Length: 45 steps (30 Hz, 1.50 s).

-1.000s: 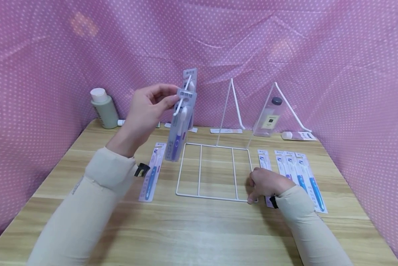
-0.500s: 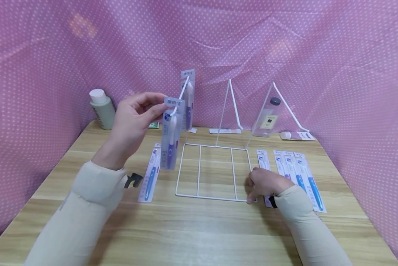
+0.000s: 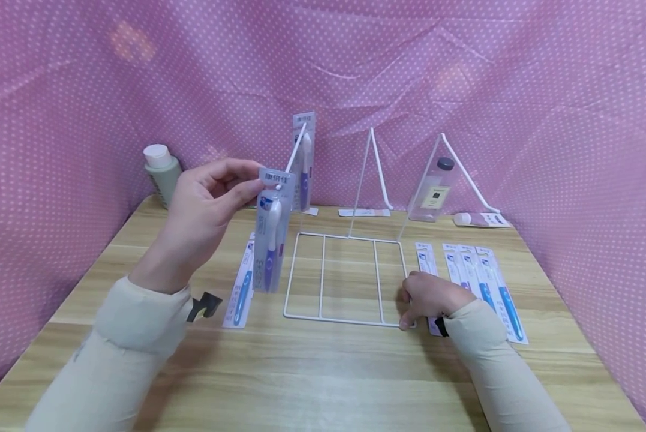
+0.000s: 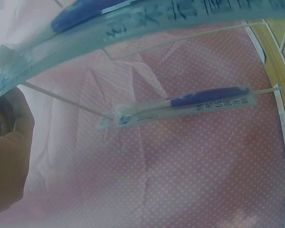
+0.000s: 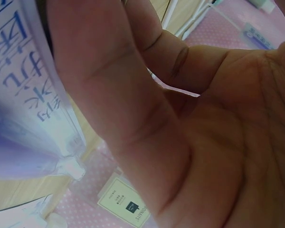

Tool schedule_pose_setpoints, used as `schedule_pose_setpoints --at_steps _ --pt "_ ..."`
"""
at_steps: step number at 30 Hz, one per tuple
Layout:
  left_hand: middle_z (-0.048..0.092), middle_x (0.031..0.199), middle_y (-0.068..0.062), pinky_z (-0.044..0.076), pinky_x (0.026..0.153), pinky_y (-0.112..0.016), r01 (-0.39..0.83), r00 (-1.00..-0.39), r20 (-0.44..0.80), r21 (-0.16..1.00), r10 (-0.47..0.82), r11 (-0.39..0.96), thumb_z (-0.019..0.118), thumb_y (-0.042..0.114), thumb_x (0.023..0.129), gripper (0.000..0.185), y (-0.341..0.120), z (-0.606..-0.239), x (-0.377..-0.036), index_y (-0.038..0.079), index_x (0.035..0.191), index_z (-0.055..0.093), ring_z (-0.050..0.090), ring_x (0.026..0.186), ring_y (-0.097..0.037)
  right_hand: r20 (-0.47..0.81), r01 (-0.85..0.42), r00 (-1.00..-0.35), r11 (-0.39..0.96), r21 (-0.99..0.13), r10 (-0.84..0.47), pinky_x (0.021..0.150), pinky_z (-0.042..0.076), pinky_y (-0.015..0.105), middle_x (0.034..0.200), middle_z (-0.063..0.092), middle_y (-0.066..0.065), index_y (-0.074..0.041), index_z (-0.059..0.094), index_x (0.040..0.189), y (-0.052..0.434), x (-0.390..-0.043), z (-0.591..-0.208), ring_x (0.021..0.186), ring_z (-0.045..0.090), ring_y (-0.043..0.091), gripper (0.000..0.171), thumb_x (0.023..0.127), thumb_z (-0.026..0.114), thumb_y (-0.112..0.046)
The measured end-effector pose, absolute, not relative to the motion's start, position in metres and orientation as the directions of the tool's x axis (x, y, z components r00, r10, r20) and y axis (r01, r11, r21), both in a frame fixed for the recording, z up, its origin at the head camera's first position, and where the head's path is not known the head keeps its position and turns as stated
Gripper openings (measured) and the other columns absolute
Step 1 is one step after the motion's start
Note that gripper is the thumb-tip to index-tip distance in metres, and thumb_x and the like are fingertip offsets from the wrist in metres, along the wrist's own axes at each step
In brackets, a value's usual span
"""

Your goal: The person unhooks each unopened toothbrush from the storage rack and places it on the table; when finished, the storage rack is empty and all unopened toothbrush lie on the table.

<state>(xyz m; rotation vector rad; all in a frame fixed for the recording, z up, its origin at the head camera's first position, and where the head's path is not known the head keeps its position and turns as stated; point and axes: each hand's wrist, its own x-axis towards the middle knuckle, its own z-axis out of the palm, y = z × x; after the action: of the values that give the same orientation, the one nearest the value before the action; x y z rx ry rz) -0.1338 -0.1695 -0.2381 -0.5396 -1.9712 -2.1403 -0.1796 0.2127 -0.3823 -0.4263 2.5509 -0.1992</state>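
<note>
My left hand [image 3: 249, 186] pinches the top of a purple toothbrush pack [image 3: 270, 240], which hangs upright at the front tip of the left peg [image 3: 292, 157] of a white wire rack [image 3: 323, 312]. A second purple pack [image 3: 303, 157] hangs further back on that peg. The left wrist view shows the held pack [image 4: 133, 23] close up and the hanging pack [image 4: 190, 105] beyond it. My right hand [image 3: 417, 303] grips the rack's front right corner with curled fingers. In the right wrist view, the palm [image 5: 218, 142] fills the frame, with a pack [image 5: 23, 95] beside it.
Several toothbrush packs [image 3: 484, 282] lie on the table right of the rack, and one blue pack [image 3: 240, 291] lies to its left. A green bottle [image 3: 162, 171] stands back left and a clear perfume bottle [image 3: 435, 192] back right. Pink dotted cloth surrounds the wooden table [image 3: 323, 372].
My left hand has drawn the held pack down and towards me along the peg, from near the hanging pack to the peg's tip. The right hand has stayed on the rack corner.
</note>
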Motion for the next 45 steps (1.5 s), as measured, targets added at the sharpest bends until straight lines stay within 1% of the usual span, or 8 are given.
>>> schedule_pose_setpoints --at_steps 10,15,21,29,33,37,41,45 --pt "0.071 0.103 -0.006 0.059 0.087 -0.023 0.396 -0.900 0.416 0.905 0.129 -0.156 0.073 0.003 0.098 0.016 -0.169 -0.229 -0.126 0.003 0.114 0.075 0.066 0.092 -0.014 -0.475 -0.267 -0.809 0.936 -0.229 -0.347 0.076 0.047 0.038 0.094 0.062 0.004 -0.011 0.069 0.089 0.214 -0.179 -0.383 0.083 0.055 0.023 0.040 0.073 0.097 -0.035" --pt "0.073 0.102 -0.008 0.060 0.085 -0.024 0.401 -0.899 0.426 0.893 0.098 -0.206 0.073 0.001 0.097 0.015 -0.174 -0.225 -0.123 0.002 0.112 0.075 0.069 0.091 -0.014 -0.480 -0.267 -0.806 0.937 -0.227 -0.346 0.077 0.048 0.038 0.094 0.062 0.004 -0.011 0.069 0.089 0.214 -0.180 -0.383 0.084 0.055 0.023 0.041 0.073 0.097 -0.036" --pt "0.074 0.104 -0.008 0.059 0.085 -0.023 0.397 -0.905 0.421 0.888 0.064 -0.234 0.074 0.003 0.097 0.017 -0.188 -0.229 -0.134 0.000 0.113 0.074 0.069 0.092 -0.015 -0.467 -0.279 -0.810 0.933 -0.226 -0.355 0.076 0.047 0.038 0.094 0.061 0.004 -0.011 0.068 0.088 0.216 -0.180 -0.383 0.083 0.054 0.023 0.040 0.073 0.097 -0.034" --pt "0.073 0.105 -0.003 0.059 0.085 -0.021 0.275 -0.960 0.281 0.938 -0.003 -0.210 0.076 0.004 0.096 0.014 -0.212 -0.247 -0.160 0.006 0.110 0.076 0.070 0.095 -0.012 -0.461 -0.281 -0.810 0.930 -0.238 -0.363 0.075 0.046 0.036 0.091 0.061 0.004 -0.011 0.068 0.086 0.216 -0.180 -0.385 0.082 0.054 0.022 0.040 0.072 0.097 -0.034" --pt "0.075 0.103 0.000 0.059 0.084 -0.021 0.223 -0.975 0.220 0.950 -0.039 -0.218 0.074 0.003 0.097 0.013 -0.225 -0.259 -0.172 0.008 0.108 0.077 0.071 0.095 -0.010 -0.459 -0.285 -0.811 0.930 -0.231 -0.363 0.076 0.046 0.037 0.092 0.061 0.004 -0.011 0.068 0.087 0.216 -0.180 -0.384 0.082 0.054 0.022 0.040 0.072 0.097 -0.035" --pt "0.076 0.100 0.004 0.058 0.081 -0.020 0.187 -0.981 0.173 0.960 -0.085 -0.209 0.075 0.007 0.096 0.011 -0.235 -0.268 -0.183 0.012 0.105 0.079 0.071 0.093 -0.007 -0.449 -0.308 -0.809 0.924 -0.227 -0.379 0.075 0.046 0.036 0.090 0.061 0.003 -0.012 0.068 0.085 0.215 -0.179 -0.383 0.081 0.054 0.021 0.039 0.072 0.097 -0.035" --pt "0.077 0.097 0.005 0.057 0.077 -0.019 0.143 -0.988 0.125 0.954 -0.085 -0.261 0.074 0.005 0.096 0.011 -0.242 -0.275 -0.193 0.013 0.102 0.080 0.070 0.089 -0.007 -0.443 -0.311 -0.809 0.921 -0.232 -0.385 0.074 0.045 0.035 0.087 0.060 0.003 -0.012 0.067 0.081 0.214 -0.177 -0.382 0.079 0.053 0.021 0.039 0.071 0.097 -0.034" --pt "0.075 0.095 0.005 0.057 0.076 -0.019 0.088 -0.996 0.074 0.955 -0.058 -0.283 0.072 0.001 0.097 0.015 -0.248 -0.283 -0.201 0.013 0.098 0.079 0.070 0.088 -0.006 -0.455 -0.291 -0.811 0.929 -0.229 -0.366 0.074 0.045 0.035 0.088 0.060 0.003 -0.012 0.067 0.081 0.213 -0.178 -0.382 0.080 0.053 0.021 0.039 0.072 0.097 -0.034"
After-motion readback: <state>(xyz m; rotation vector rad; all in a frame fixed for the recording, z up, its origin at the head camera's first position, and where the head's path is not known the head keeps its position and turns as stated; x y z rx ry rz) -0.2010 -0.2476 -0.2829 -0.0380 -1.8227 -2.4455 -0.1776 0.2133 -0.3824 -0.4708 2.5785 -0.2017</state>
